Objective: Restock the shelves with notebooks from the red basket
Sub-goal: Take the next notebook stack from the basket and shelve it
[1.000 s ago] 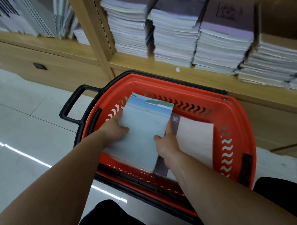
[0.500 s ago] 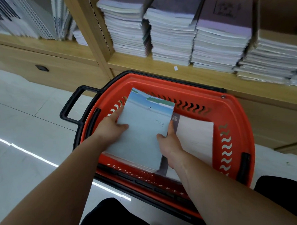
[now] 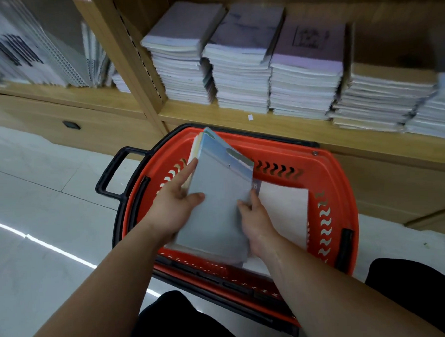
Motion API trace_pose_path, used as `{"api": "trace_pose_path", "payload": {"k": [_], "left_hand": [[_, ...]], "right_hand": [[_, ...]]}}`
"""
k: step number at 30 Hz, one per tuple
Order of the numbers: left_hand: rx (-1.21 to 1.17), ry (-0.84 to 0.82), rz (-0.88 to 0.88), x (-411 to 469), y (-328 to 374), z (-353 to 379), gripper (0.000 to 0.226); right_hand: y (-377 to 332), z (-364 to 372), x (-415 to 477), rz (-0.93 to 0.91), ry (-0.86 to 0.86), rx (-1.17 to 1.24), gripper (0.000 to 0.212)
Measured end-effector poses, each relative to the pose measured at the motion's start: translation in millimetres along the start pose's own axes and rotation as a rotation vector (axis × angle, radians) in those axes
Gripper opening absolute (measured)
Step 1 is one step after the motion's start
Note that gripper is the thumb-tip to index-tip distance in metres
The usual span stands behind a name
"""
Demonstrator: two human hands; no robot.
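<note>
Both hands are on a bundle of notebooks [image 3: 218,206] with a pale blue-grey cover, held over the red basket [image 3: 341,188]. The left hand [image 3: 174,208] grips the bundle's left edge, thumb laid across the cover and fingers [image 3: 188,169] stretched along the side and underneath. The right hand [image 3: 256,217] pinches the right edge, thumb on top, the rest of it hidden beneath, so both are clamped on the bundle. The bundle is tilted, its far end raised above the basket's far rim and its near end low inside. Just right of the right-hand fingers a white notebook [image 3: 284,209] lies flat in the basket. Beyond the fingertips of both hands runs a wooden shelf [image 3: 278,126]; on it stand stacks of notebooks [image 3: 240,73] side by side, the rightmost ones blurred. Left of the left-hand fingers the basket's black handle [image 3: 109,173] juts out over the pale tiled floor [image 3: 39,201]. Further left, upright spiral-bound books [image 3: 45,59] fill another shelf bay.
</note>
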State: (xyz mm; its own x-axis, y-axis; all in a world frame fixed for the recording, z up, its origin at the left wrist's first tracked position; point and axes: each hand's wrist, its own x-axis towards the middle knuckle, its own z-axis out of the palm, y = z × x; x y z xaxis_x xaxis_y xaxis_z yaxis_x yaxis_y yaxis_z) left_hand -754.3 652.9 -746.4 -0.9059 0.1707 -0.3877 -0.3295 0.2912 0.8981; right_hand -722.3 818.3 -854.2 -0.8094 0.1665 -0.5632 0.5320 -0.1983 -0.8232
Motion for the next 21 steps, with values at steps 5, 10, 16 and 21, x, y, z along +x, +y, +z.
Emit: {"api": "trace_pose_path", "payload": {"k": [5,10,16,21], "left_hand": [[-0.160,0.073,0.173,-41,43,9,0.068],[-0.264,0.068,0.330,-80,104,21,0.068],[-0.269,0.074,0.507,-120,170,25,0.070],[-0.370,0.101,0.660,-148,220,46,0.067]], "right_hand": [[-44,-27,-33,-0.162,-0.059,0.182,0.050],[-110,-51,-76,-0.220,-0.196,0.320,0.039],[-190,-77,-133,-0.524,-0.210,0.326,0.051],[-250,-113,-186,-0.768,-0.194,0.314,0.054]]}}
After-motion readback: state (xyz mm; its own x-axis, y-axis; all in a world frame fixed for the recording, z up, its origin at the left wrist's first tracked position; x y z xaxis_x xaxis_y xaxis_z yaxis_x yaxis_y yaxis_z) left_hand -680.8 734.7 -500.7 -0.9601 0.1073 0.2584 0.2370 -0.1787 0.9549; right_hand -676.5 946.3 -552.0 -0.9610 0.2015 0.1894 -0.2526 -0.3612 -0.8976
